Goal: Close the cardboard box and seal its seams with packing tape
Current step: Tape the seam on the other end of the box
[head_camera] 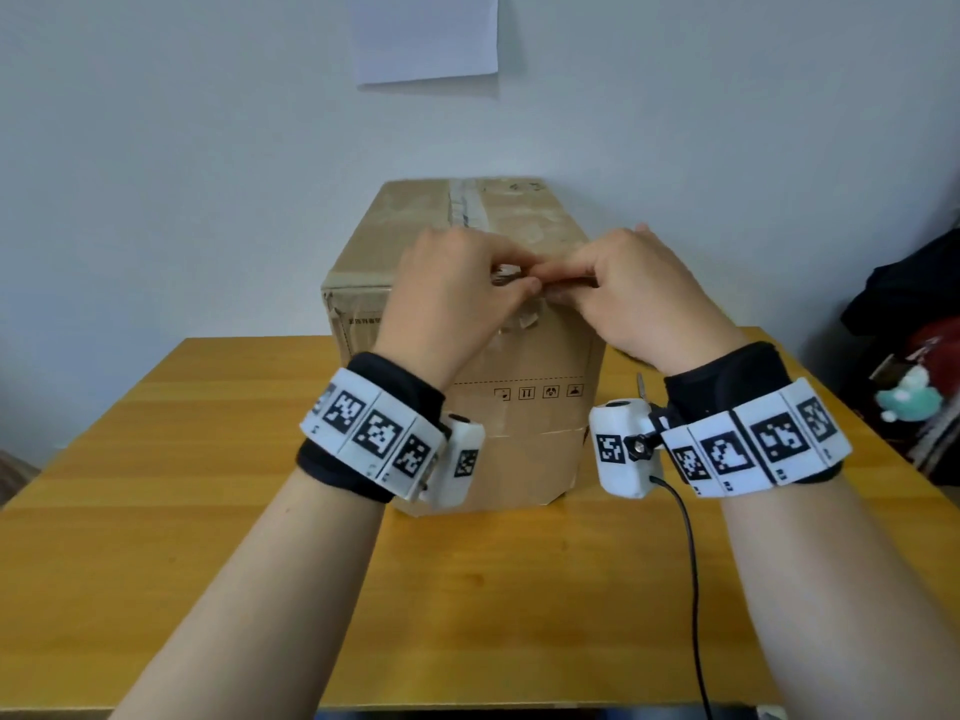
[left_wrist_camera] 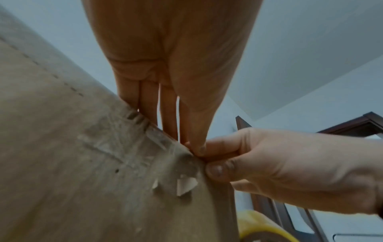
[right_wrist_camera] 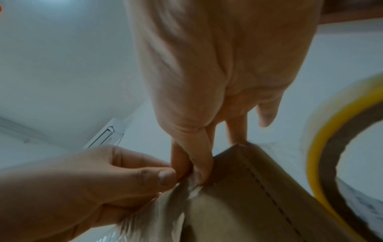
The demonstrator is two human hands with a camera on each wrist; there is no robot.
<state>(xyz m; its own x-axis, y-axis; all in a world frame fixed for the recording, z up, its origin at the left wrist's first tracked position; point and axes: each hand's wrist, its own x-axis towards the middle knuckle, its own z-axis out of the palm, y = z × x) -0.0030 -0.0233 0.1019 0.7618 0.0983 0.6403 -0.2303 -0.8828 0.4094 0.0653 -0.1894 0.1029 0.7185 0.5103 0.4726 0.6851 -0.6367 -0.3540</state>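
The closed cardboard box [head_camera: 519, 449] stands upright on the wooden table [head_camera: 208, 459]. A clear tape strip [head_camera: 460, 205] runs along its top seam toward me. Both hands meet at the middle of the near top edge. My left hand [head_camera: 514, 283] pinches the tape there, thumb on the front face and fingers over the top [left_wrist_camera: 194, 145]. My right hand [head_camera: 558, 285] pinches the same spot from the right, thumb against index finger [right_wrist_camera: 194, 172]. Crinkled clear tape [right_wrist_camera: 161, 211] hangs down the front face below the thumbs. The yellow-edged tape roll [right_wrist_camera: 323, 147] lies to the right of the box.
Torn paper scraps [left_wrist_camera: 184, 185] stick out of the box's front face. A white sheet [head_camera: 426, 33] hangs on the wall behind. Dark clothes and a plush toy [head_camera: 904, 397] sit off the table's right side. A black cable [head_camera: 691, 563] trails from my right wrist.
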